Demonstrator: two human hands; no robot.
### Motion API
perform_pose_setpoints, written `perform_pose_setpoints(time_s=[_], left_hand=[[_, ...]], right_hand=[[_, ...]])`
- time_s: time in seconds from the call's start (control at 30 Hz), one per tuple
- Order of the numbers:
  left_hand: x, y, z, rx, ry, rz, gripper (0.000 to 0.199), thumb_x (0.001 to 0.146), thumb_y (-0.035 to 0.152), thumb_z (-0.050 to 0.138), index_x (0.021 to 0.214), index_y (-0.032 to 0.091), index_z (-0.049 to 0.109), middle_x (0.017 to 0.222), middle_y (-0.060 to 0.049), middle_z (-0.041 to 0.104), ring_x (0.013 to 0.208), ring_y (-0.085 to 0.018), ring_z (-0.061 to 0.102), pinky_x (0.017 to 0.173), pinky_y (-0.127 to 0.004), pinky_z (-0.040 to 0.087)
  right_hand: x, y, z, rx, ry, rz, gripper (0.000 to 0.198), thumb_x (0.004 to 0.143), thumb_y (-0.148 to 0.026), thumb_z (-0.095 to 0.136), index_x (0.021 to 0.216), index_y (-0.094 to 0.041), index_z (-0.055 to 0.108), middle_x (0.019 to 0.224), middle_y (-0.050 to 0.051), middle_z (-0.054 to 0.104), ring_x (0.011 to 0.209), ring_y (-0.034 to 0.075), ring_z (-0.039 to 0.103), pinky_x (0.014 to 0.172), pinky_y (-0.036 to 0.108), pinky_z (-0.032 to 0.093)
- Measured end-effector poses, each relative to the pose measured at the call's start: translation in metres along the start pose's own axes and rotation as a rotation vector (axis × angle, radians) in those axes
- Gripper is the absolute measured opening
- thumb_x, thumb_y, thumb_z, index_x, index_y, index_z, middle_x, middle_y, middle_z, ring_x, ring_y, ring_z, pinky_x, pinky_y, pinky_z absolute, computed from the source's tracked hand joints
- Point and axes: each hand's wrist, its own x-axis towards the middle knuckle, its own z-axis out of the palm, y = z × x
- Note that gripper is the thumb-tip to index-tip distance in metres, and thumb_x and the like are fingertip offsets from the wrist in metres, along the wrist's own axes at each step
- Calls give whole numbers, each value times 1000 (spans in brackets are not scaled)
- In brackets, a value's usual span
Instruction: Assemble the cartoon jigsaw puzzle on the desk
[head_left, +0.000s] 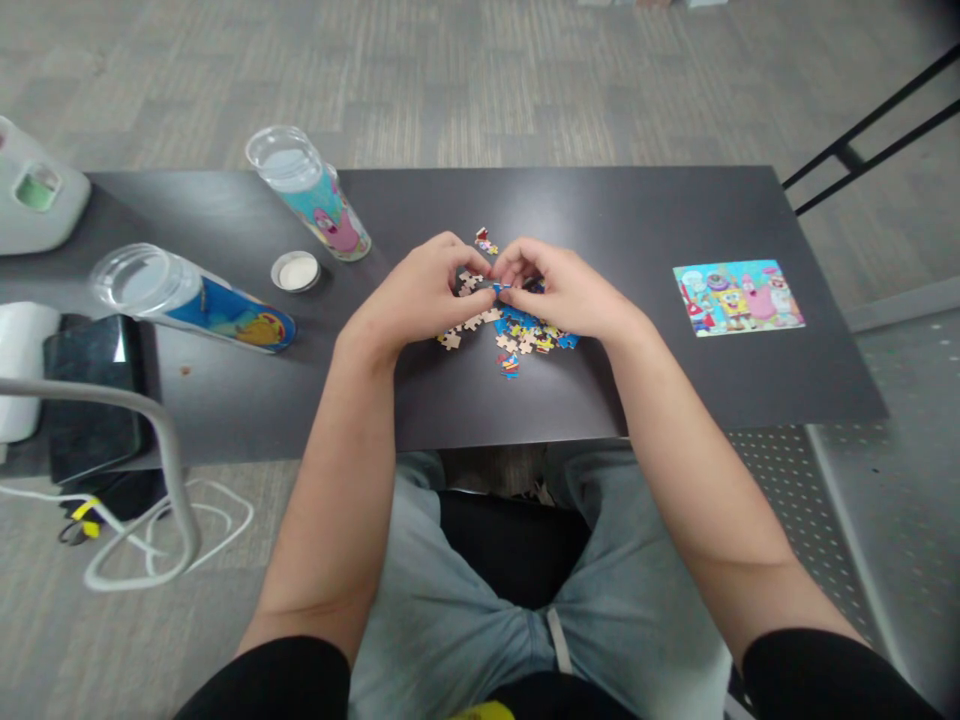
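Note:
A small pile of loose jigsaw pieces point(517, 335) lies in the middle of the dark table point(637, 370). My left hand point(420, 295) and my right hand point(566, 290) meet just above the pile. Fingertips of both hands pinch small puzzle pieces point(499, 287) together between them. A few stray pieces point(485, 240) sit just beyond the hands. How the held pieces join is hidden by my fingers.
A finished cartoon picture card point(739, 297) lies at the right. Two clear tubes with cartoon prints lie at the left, one point(311, 190) farther back, one point(187, 300) nearer. A small white lid point(296, 271) sits between them. A dark tablet point(90, 395) rests at the left edge.

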Motion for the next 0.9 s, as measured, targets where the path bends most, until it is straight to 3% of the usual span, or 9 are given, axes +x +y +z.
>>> perform_pose_setpoints(time_s=[0.17, 0.37, 0.5, 0.6, 0.7, 0.9], left_hand=[[-1, -3, 2, -1, -95, 68, 47, 85, 45, 113, 122, 28, 90, 127, -7, 81, 119, -31, 74, 113, -46, 61], [-4, 7, 13, 148, -147, 61, 71, 75, 55, 123, 132, 30, 90, 144, -10, 79, 143, -43, 70, 130, -60, 48], [-5, 18, 15, 169, -164, 34, 46, 88, 45, 116, 122, 29, 90, 139, -9, 81, 140, -41, 70, 131, -62, 43], [-4, 20, 16, 154, -159, 24, 30, 95, 41, 110, 113, 29, 89, 132, -7, 84, 137, -39, 72, 130, -60, 42], [-3, 21, 18, 135, -138, 1, 26, 95, 35, 105, 110, 29, 85, 118, -4, 86, 128, -36, 76, 128, -58, 42], [-3, 29, 18, 25, -185, 1, 19, 97, 24, 91, 112, 28, 79, 106, 2, 88, 108, -29, 83, 127, -55, 47]], right_hand=[[-5, -1, -13, 64, 70, 87, 39, 105, -49, 90, 139, -33, 79, 134, 9, 90, 121, 34, 84, 105, 51, 73], [-19, 1, -42, -24, 72, 46, 29, 104, -42, 92, 130, -32, 85, 141, 12, 92, 138, 42, 84, 133, 70, 66], [-31, 7, -55, -305, 16, 59, 49, 90, -35, 112, 132, -27, 87, 152, 19, 81, 157, 53, 71, 144, 77, 54], [-33, 11, -51, -386, -36, 111, 66, 79, -29, 120, 135, -26, 85, 151, 18, 76, 151, 53, 72, 139, 75, 59], [-29, 10, -44, -333, -87, 112, 54, 83, -27, 115, 126, -29, 83, 144, 14, 76, 128, 43, 79, 122, 64, 70], [-22, 7, -34, -301, -84, 91, 30, 90, -21, 102, 112, -30, 83, 129, 11, 82, 108, 35, 77, 107, 55, 70]])
